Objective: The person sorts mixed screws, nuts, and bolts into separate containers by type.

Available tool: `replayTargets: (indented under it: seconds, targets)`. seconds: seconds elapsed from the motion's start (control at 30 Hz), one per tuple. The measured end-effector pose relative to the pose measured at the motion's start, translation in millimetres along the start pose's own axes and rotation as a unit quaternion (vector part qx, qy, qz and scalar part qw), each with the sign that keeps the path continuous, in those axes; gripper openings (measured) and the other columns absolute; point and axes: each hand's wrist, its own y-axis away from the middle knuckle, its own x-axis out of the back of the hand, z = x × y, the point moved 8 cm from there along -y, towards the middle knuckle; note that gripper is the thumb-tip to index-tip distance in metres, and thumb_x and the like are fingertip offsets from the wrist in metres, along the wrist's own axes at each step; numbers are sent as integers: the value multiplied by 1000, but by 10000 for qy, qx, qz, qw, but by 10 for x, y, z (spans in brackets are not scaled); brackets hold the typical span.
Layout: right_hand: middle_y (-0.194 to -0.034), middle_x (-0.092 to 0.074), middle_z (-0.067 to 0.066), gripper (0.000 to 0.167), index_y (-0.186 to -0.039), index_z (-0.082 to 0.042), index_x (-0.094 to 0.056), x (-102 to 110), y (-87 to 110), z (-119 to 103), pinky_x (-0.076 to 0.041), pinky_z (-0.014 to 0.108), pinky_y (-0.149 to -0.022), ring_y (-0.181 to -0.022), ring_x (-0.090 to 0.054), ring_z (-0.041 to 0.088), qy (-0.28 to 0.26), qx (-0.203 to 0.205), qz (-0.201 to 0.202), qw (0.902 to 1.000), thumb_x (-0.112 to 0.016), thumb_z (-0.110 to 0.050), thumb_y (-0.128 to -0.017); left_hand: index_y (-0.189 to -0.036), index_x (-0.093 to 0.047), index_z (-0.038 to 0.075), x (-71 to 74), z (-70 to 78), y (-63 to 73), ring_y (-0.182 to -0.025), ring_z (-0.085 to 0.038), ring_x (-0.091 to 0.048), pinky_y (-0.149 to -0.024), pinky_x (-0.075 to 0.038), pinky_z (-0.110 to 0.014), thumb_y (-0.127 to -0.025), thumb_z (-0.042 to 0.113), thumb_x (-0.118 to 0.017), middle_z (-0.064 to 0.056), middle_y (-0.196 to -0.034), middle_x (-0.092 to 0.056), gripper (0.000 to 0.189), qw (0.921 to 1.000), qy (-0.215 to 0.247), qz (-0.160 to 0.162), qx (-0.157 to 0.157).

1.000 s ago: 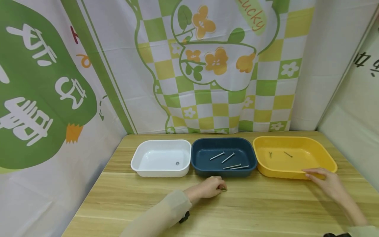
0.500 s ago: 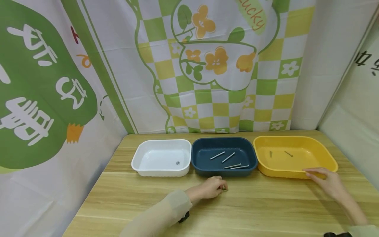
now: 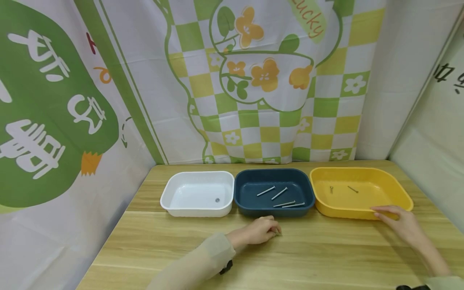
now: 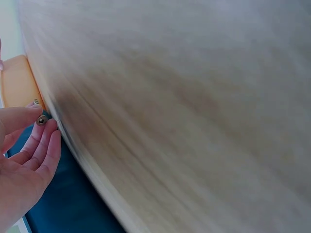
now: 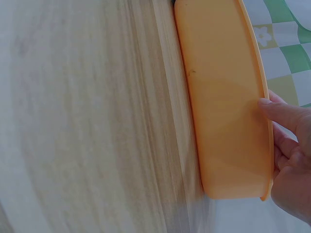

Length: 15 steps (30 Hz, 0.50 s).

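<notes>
My left hand [image 3: 262, 230] is just in front of the dark blue tray [image 3: 250, 211], low over the table. Its thumb and fingertips pinch a small brass-coloured screw [image 4: 42, 120]; the socket in its head shows in the left wrist view, while the fingers cover the middle of its shank. At the right, my right hand [image 3: 400, 223] holds the near rim of the yellow tray [image 3: 344, 211], thumb outside and fingers over the edge, as the right wrist view [image 5: 291, 141] also shows. Two small screws [image 3: 353, 189] lie apart in that tray.
Several long silver bolts [image 3: 279, 193] lie in the dark blue tray. The white tray [image 3: 197, 211] at the left contains a small metal nut [image 3: 217, 200]. All three trays stand side by side on the wooden table [image 3: 308, 257], before a patterned curtain [image 3: 261, 133].
My left hand has shifted very slightly to the right, and the screw in its fingertips has turned a little. The right hand stays on the yellow tray's rim.
</notes>
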Motion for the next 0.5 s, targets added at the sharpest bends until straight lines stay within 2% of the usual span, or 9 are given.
replayTargets:
  seconds: [0.5]
  targets:
    - [-92,-41,-43,15,-96,-11,-68,-6,6,-18,-18,-3,-76,-91,-27,-28,-3,35,-36,10000,-61,-15,-84,-93,-65,13,101,134,-85,-66,-1,-44,-59,-30,-3,-80,4,-60,4,-76,-49,17,9997,91,185,-109]
